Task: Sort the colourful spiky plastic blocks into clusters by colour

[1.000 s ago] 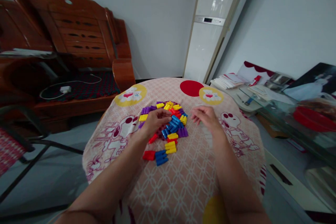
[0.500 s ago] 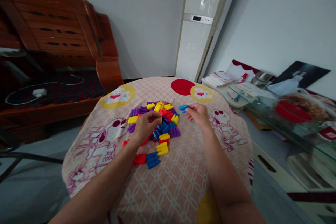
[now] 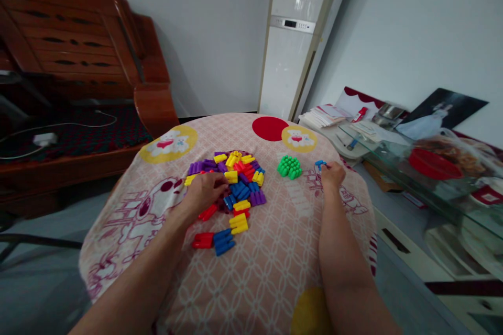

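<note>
At the left side of a pile of colourful plastic toy blocks [image 3: 240,188], my left hand [image 3: 206,188] has its fingers curled down among the pieces. Whatever its fingertips grip, if anything, is hidden. A yellow block [image 3: 231,177] lies right beside those fingertips. Over the right part of the table, my right hand [image 3: 333,174] pinches a blue block [image 3: 320,164]. Between the pile and this hand sits a tight cluster of green blocks [image 3: 290,167]. Nearer me, a red block [image 3: 203,241] and a blue piece [image 3: 223,242] lie side by side.
A patterned cloth [image 3: 259,277] covers the round table. On the right stands a glass-topped cabinet [image 3: 393,152] with papers, a red bowl [image 3: 434,163] and bagged items. A wooden bench [image 3: 78,57] is at the left, and a tall white air conditioner [image 3: 285,63] at the back.
My right hand has moved right with the blue block, uncovering the green cluster. My left hand has shifted slightly left and down, exposing the yellow block. The view has turned slightly.
</note>
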Action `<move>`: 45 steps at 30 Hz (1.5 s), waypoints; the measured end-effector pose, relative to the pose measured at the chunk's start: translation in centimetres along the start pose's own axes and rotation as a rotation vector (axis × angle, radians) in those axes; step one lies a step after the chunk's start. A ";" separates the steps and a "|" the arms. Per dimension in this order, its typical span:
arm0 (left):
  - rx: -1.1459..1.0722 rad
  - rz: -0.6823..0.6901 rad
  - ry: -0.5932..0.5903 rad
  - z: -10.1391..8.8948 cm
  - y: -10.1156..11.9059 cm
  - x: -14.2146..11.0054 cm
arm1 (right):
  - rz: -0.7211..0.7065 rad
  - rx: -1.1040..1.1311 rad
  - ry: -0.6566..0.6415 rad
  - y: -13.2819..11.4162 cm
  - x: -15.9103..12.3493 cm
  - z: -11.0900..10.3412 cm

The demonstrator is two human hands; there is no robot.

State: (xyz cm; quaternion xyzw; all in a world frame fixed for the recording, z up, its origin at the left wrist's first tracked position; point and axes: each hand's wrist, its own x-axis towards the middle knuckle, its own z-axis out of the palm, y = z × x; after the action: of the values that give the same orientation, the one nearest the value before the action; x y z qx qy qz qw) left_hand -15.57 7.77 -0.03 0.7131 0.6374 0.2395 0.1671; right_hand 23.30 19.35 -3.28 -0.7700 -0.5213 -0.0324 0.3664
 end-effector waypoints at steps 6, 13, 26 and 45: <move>-0.084 -0.017 -0.064 0.1 -0.2 0.0 | -0.049 -0.047 -0.042 0.2 0.1 0.4; -0.099 0.060 -0.029 0.7 0.5 -0.2 | -0.096 0.015 0.021 -1.7 -1.0 -0.4; -0.371 0.000 0.032 3.3 2.1 0.2 | -0.660 0.512 -0.573 -13.2 -9.3 -0.8; -1.080 -0.242 -0.081 2.3 2.1 0.1 | -0.666 0.281 -0.306 -11.6 -5.9 -3.3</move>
State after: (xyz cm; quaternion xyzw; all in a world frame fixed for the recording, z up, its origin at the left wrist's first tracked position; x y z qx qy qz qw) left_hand -12.50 7.73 -0.82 0.4565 0.4946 0.4838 0.5594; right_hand 12.09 14.95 2.69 -0.4969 -0.7906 0.0376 0.3559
